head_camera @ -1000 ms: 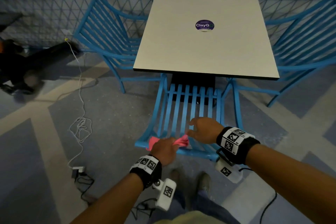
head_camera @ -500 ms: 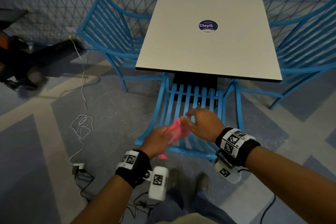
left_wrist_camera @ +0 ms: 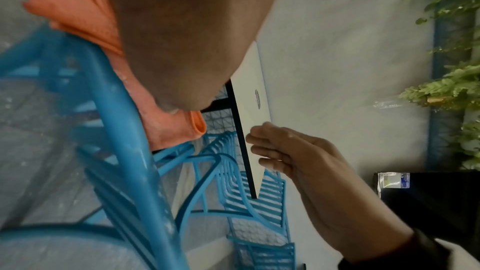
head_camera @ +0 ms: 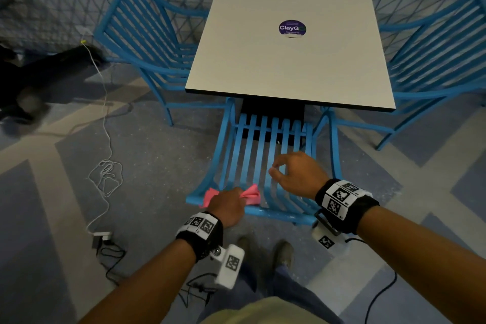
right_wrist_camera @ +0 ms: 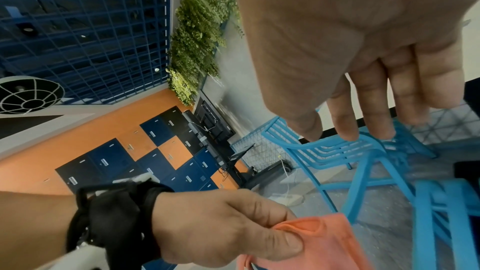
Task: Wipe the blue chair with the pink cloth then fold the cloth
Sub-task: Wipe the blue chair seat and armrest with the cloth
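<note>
The pink cloth (head_camera: 249, 194) is clutched in the left hand (head_camera: 228, 205) at the blue chair's (head_camera: 265, 150) top edge; the right hand (head_camera: 297, 175) is held loosely curled, its grip empty.

Head view steeply down; wrist views close, sideways, sharing blue chair (head_camera: 265, 155).

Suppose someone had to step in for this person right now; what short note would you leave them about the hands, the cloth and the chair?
Left hand: grips the crumpled pink cloth, pressing it on the top rail of the slatted blue metal chair tucked under the square white table.
Right hand: holds nothing, fingers loosely curled, above the chair back's slats, apart from the cloth.
Done: wiping seems under way on the backrest; how much is cleaned cannot be told.
Left: probably finish wiping the chair, then fold the cloth, which is still bunched.
</note>
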